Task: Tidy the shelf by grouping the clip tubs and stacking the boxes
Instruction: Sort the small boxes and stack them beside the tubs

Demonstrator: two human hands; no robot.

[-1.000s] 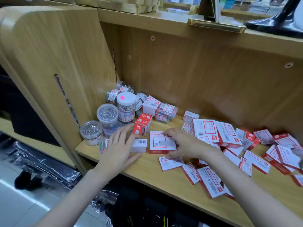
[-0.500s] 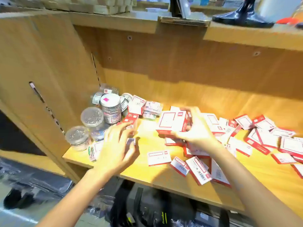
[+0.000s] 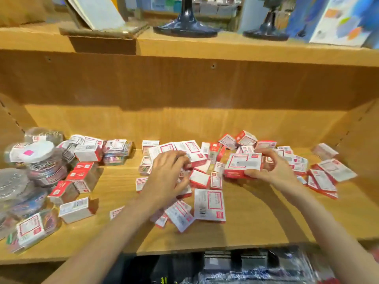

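Several small red-and-white boxes lie scattered over the wooden shelf [image 3: 256, 226]. My right hand [image 3: 270, 171] grips a larger red-and-white box [image 3: 242, 165] by its right end, held just above the pile. My left hand [image 3: 168, 177] rests palm down on the boxes in the middle, fingers spread over a flat box [image 3: 190, 152]; whether it grips one is hidden. Round clear clip tubs [image 3: 41, 160] with white lids crowd the far left end, with more boxes [image 3: 82, 175] beside them.
The shelf's back panel [image 3: 184, 124] stands close behind the pile. An upper shelf [image 3: 205, 50] carries two dark stand bases [image 3: 184, 29] and a cardboard piece. Dark bagged goods [image 3: 246, 267] lie below the front edge. Bare wood shows at the front right.
The view has swung right, putting the tubs at the left edge. My right hand carried the larger box rightward; my left hand left the boxes near the tubs and landed on the middle pile.
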